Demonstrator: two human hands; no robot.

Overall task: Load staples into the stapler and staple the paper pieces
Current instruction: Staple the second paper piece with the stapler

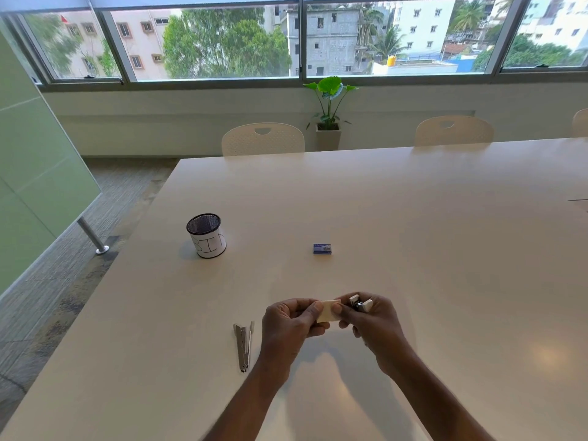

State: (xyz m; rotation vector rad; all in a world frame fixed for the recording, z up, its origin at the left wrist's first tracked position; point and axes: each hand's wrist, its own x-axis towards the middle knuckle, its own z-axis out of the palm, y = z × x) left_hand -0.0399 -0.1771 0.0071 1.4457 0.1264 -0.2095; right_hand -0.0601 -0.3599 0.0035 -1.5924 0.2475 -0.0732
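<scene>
Small cream paper pieces [328, 310] are pinched between my two hands above the white table [413, 233]. My left hand [291, 319] grips their left side. My right hand [370, 326] touches their right edge with its fingertips and holds a small white and metal stapler [361, 303], whose front end pokes out above the fingers. A small blue staple box [322, 248] lies further back on the table. A long metal staple remover [243, 345] lies flat to the left of my left hand.
A black mesh cup [206, 235] with a paper label reading BIN stands at the left of the table. Two white chairs [262, 139] are at the far edge, with a potted plant [329, 103] under the windows behind them.
</scene>
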